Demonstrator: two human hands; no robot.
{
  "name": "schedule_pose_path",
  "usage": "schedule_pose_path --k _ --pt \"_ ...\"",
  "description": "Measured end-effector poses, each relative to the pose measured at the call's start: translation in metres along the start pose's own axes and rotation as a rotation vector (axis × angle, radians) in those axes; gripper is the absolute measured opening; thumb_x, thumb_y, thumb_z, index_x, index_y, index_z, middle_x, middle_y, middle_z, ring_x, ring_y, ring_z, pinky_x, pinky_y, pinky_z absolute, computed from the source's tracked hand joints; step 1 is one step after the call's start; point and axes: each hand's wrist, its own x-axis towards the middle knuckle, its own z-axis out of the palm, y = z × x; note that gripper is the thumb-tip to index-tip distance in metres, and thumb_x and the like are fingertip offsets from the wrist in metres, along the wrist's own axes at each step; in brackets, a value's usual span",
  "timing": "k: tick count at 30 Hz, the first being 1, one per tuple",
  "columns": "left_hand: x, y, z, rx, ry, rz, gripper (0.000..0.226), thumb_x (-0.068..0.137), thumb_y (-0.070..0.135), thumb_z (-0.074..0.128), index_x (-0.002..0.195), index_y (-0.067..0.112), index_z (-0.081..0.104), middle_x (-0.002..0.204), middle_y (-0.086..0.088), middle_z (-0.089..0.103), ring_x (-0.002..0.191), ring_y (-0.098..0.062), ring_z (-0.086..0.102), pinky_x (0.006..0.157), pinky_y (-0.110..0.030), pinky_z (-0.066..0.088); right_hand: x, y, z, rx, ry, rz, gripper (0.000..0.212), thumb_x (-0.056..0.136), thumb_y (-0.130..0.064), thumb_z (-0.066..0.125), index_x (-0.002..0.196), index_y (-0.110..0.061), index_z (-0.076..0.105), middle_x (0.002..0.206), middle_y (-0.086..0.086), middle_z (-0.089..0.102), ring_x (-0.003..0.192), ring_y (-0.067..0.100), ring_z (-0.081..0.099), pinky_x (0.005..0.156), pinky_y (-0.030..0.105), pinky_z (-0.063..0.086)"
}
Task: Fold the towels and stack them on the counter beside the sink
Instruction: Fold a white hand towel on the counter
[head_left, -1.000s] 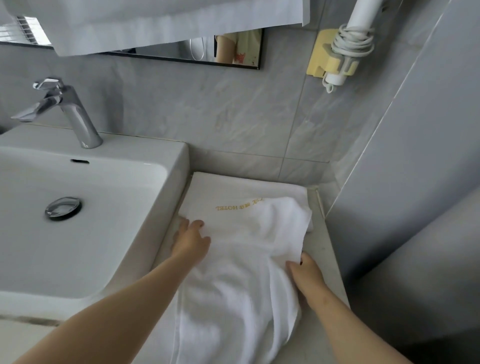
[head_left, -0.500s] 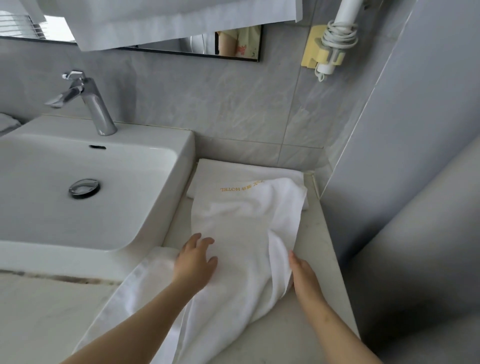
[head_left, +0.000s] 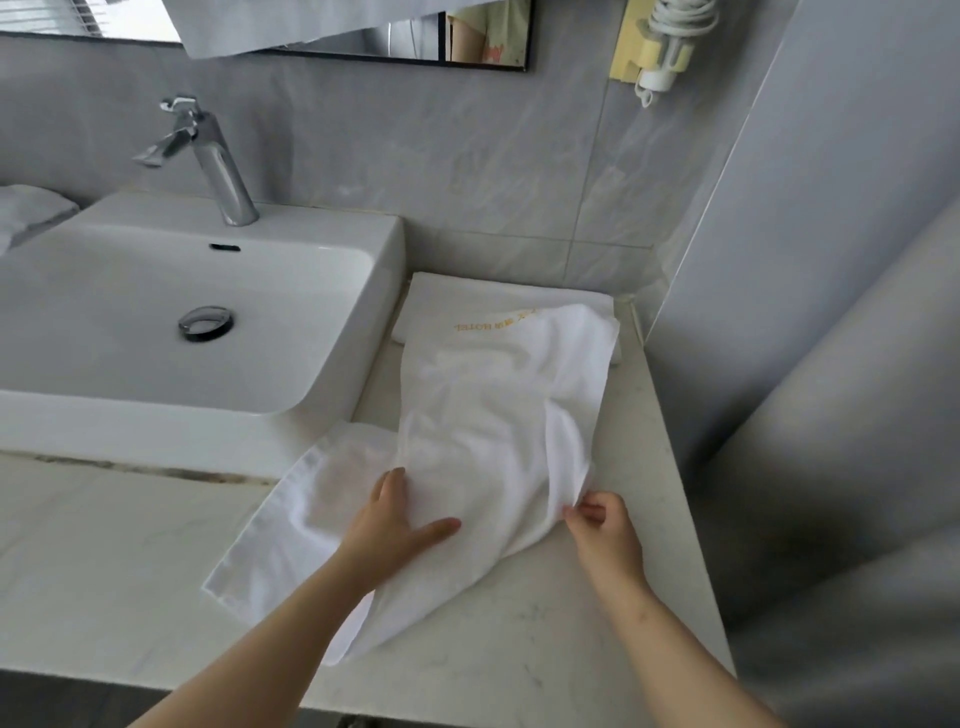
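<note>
Here, on marble counter (head_left: 519, 649) beside sink (head_left: 379, 244), left hand (head_left: 387, 530) spreads flat on towel (head_left: 493, 415); right hand (head_left: 602, 535) apparently pinches its edge.

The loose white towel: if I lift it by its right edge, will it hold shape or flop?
Probably floppy: the loose towel lies creased and draped where the right hand pinches its edge. Its far end overlaps the folded towel, so pulling may well disturb that.

white towel (head_left: 483, 441) rumpled over folded towel (head_left: 467, 301), counter (head_left: 519, 649)
</note>
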Motion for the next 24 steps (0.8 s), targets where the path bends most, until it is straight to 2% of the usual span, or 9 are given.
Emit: schedule_pose_path --k 4,7,10,13,16,20,22,24 --pt "-0.014 -0.009 0.000 0.162 -0.119 0.026 0.110 0.069 0.056 0.073 0.148 0.010 0.012 0.157 0.002 0.006 0.140 -0.021 0.025 0.111 -0.029 0.026 0.004 -0.004 0.000 -0.107 0.006 -0.006 0.009 0.090 -0.015 0.057 0.093 -0.012 0.049 0.084 -0.001 0.054 0.084 0.021 0.052 0.069 0.027 0.035" --pt "-0.019 -0.013 0.000 0.268 -0.151 0.044 0.097 0.076 0.052 0.068 0.148 0.012 0.017 0.158 0.003 0.002 0.142 -0.020 0.022 0.112 -0.029 0.024 0.008 -0.003 0.002 -0.195 0.008 0.012 0.009 0.092 -0.009 0.047 0.084 -0.007 0.048 0.074 0.002 0.049 0.071 0.021 0.047 0.056 0.030 0.032" --pt "-0.018 -0.011 -0.003 0.298 -0.032 0.059 0.057 0.092 0.037 0.054 0.141 0.015 0.038 0.155 0.004 0.023 0.136 -0.016 0.034 0.105 -0.025 0.030 0.010 -0.003 0.004 -0.196 0.008 0.028 0.011 0.091 -0.008 0.044 0.080 -0.006 0.047 0.073 0.006 0.049 0.063 0.018 0.043 0.055 0.028 0.031" --pt "-0.018 -0.004 -0.007 0.274 0.091 0.026 0.030 0.098 0.029 0.043 0.123 0.017 0.056 0.126 0.000 0.057 0.114 -0.020 0.053 0.089 -0.029 0.042 0.011 -0.006 0.003 -0.002 0.045 0.089 0.011 0.091 -0.007 0.042 0.080 -0.007 0.045 0.070 0.005 0.045 0.061 0.017 0.039 0.054 0.029 0.029" --pt "-0.013 -0.001 -0.012 0.149 0.126 -0.019 0.024 0.099 0.028 0.040 0.113 0.017 0.056 0.106 -0.005 0.064 0.098 -0.026 0.058 0.080 -0.032 0.045 0.012 -0.010 0.003 0.217 0.097 0.156 0.008 0.091 -0.004 0.039 0.091 -0.004 0.047 0.080 0.010 0.049 0.068 0.020 0.044 0.055 0.029 0.032" --pt "-0.009 0.014 -0.019 -0.295 0.152 -0.037 0.018 0.100 0.023 0.040 0.094 0.018 0.057 0.087 -0.001 0.060 0.085 -0.022 0.054 0.074 -0.031 0.042 0.019 -0.016 0.001 0.467 0.130 0.253 0.032 0.090 0.002 0.034 0.114 0.005 0.055 0.107 0.017 0.063 0.091 0.027 0.059 0.067 0.029 0.047" --pt "-0.005 0.023 -0.025 -0.423 0.150 -0.058 0.019 0.100 0.023 0.040 0.091 0.019 0.057 0.083 0.001 0.058 0.081 -0.020 0.053 0.069 -0.028 0.042 0.020 -0.022 -0.004 0.575 0.135 0.281 0.036 0.091 0.003 0.032 0.118 0.002 0.057 0.107 0.016 0.063 0.093 0.026 0.059 0.076 0.030 0.046" --pt "0.004 0.028 -0.034 -0.445 0.175 -0.082 0.017 0.099 0.023 0.042 0.098 0.017 0.059 0.092 -0.003 0.062 0.088 -0.022 0.057 0.078 -0.031 0.046 0.021 -0.029 -0.009 0.652 0.130 0.295 0.034 0.093 0.001 0.031 0.110 -0.003 0.060 0.096 0.011 0.063 0.085 0.024 0.060 0.073 0.026 0.044"
